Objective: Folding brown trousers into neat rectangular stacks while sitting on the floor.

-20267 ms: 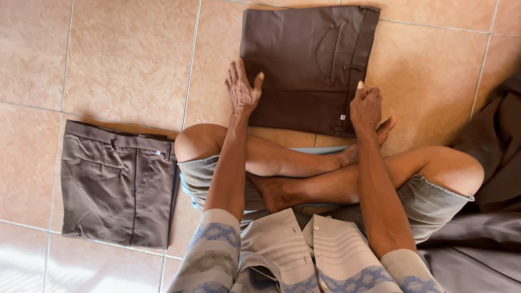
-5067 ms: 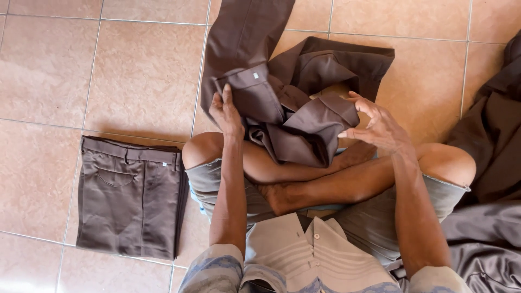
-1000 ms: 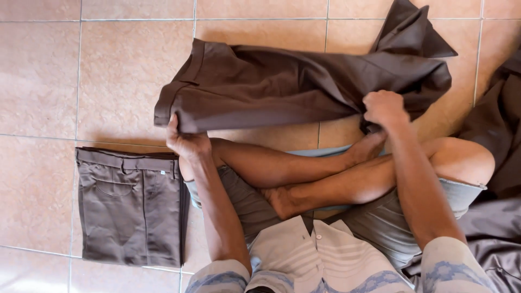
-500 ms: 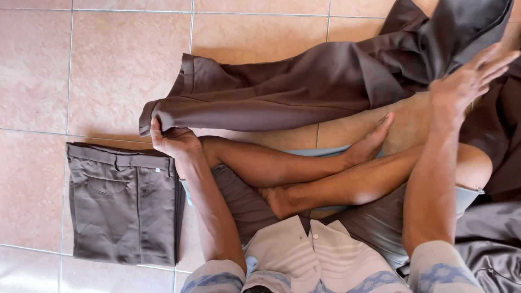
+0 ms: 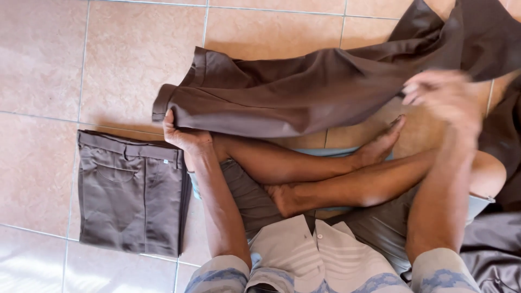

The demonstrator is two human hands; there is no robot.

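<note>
1. Left hand is pinching the waistband corner of the brown trousers, fingers closed on the cloth, down near the left knee.
2. Right hand is blurred; it is sitting at the leg end of the trousers, fingers partly curled. Can't tell whether it is actually gripping cloth or just brushing over it.
3. The trousers are stretching sideways across the tiled floor, in front of the crossed legs, waistband to the left, legs running off to the upper right. The middle is sagging and creased, and the lower edge is touching the shin.
4. Risk: if the right hand is not holding, the leg end is likely dropping and bunching, so the legs are ending up misaligned.
5. Risk: a one-corner pinch on the left is letting the waistband twist; the seams could be going skew.
6. Risk: the cloth is lying near the foot; it could be snagging on the toes when pulled.
7. Risk: the far end is overlapping the dark pile of cloth on the right side, so it could be dragging that along.
8. The folded trousers are lying flat just beside the left forearm, apart from the pair being handled; an elbow sweep could be disturbing them.
</note>
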